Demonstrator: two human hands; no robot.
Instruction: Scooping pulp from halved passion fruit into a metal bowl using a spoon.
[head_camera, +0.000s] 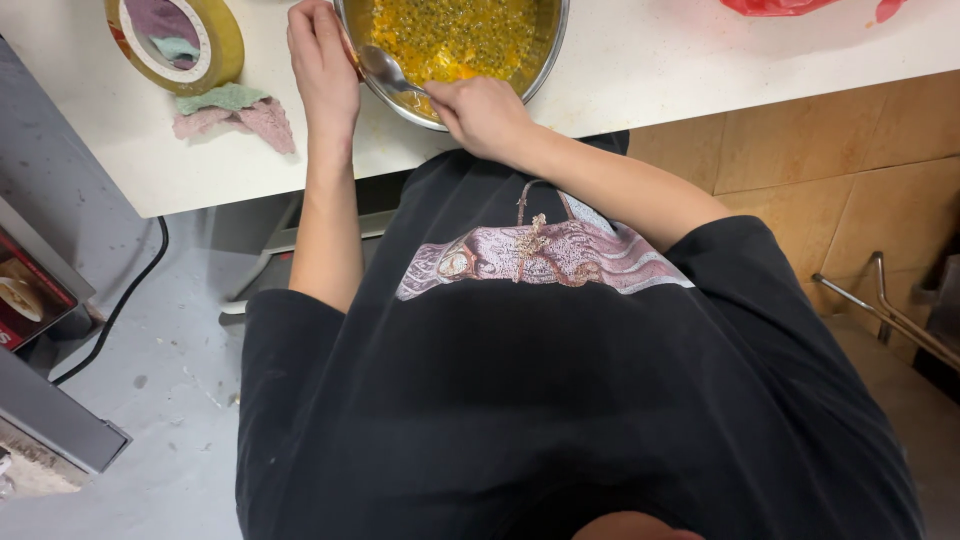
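Note:
A metal bowl (545, 55) of yellow pulp with dark seeds stands at the front edge of a white counter (650, 70). My left hand (322, 62) rests against the bowl's left rim. My right hand (480, 112) is closed on the handle of a metal spoon (382, 70), whose bowl lies inside the near left wall of the metal bowl, above the pulp. The far part of the bowl is cut off by the top of the view.
A large roll of yellow tape (178, 42) sits at the counter's left, with green and pink cloths (235, 110) beside it. Something red (775, 6) lies at the top right. A grey machine (45, 340) and a black cable (120, 305) are on the left floor, and a metal rail (890, 310) is at right.

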